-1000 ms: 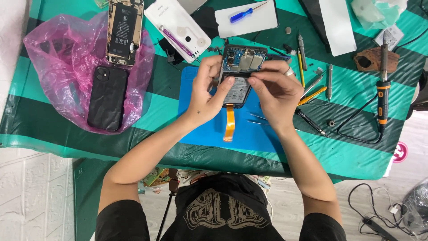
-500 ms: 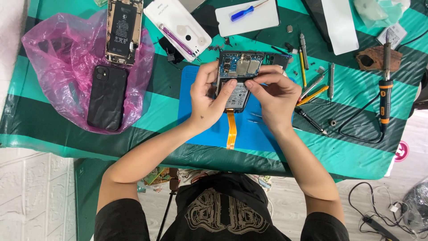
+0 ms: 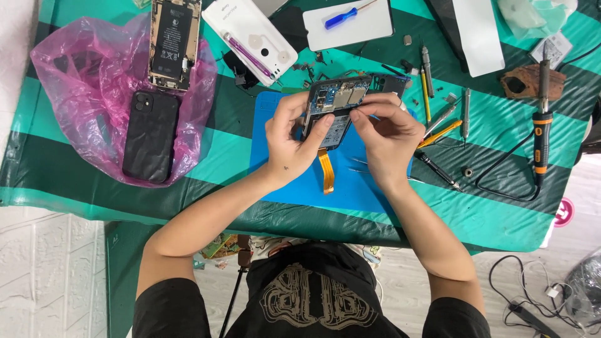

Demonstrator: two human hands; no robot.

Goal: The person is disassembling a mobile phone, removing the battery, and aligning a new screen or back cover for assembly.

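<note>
An opened phone (image 3: pixel 342 100) with its circuit board exposed is held above a blue work mat (image 3: pixel 350 188). My left hand (image 3: pixel 289 138) grips the phone's left side, thumb on its lower part. My right hand (image 3: pixel 389 134) holds the right side, with thumb and forefinger pinched over the board's middle. An orange flex cable (image 3: pixel 325 172) hangs down from the phone between my hands. Whether my right fingers hold a small part is hidden.
A pink plastic bag (image 3: pixel 87 87) at the left carries a black phone (image 3: pixel 150 134) and an opened phone (image 3: pixel 175 40). A white back cover (image 3: pixel 250 31), a blue screwdriver (image 3: pixel 341 15), several hand tools (image 3: pixel 441 119) and a soldering iron (image 3: pixel 542 125) lie around the green striped cloth.
The phone and both hands have shifted slightly toward the far side of the mat. My right fingers have moved onto the middle of the board.
</note>
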